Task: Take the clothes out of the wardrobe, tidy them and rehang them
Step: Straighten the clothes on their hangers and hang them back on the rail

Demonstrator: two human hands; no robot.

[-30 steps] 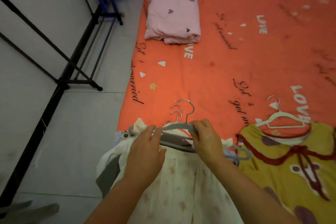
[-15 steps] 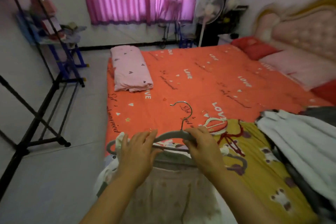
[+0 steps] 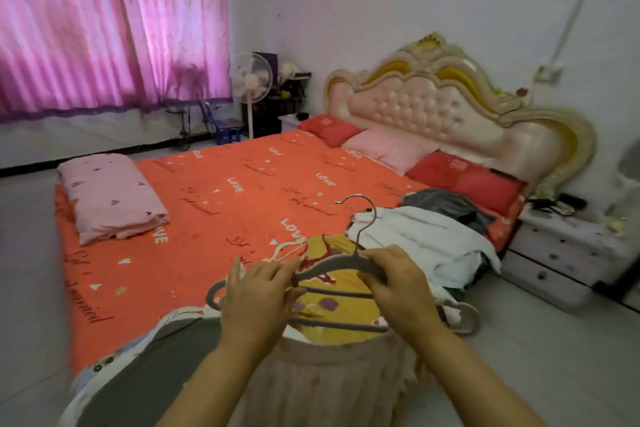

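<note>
Both hands hold a grey velvet hanger [image 3: 337,262] up over the foot of the bed [image 3: 214,204]. The left hand [image 3: 258,298] has its fingers [image 3: 277,274] pinching the hanger's left shoulder, and the right hand [image 3: 398,284] has its fingers [image 3: 372,279] pinched on the right shoulder, just beside the neck of the metal hook [image 3: 363,218]. A beige pleated skirt [image 3: 332,381] hangs below the hands; how it is fixed to the hanger's lower bars cannot be made out. Behind it on the bed lie a yellow printed garment [image 3: 332,284] with a white hanger [image 3: 285,251] at its collar, and to the right a heap of white clothing [image 3: 426,236].

The likely trouble: more than one grey bar shows between the hands, so several hangers may be stacked, and lifting one could drag another along or tangle the hooks. If the skirt is only draped, tilting the hanger could let it slide off onto the floor.
</note>
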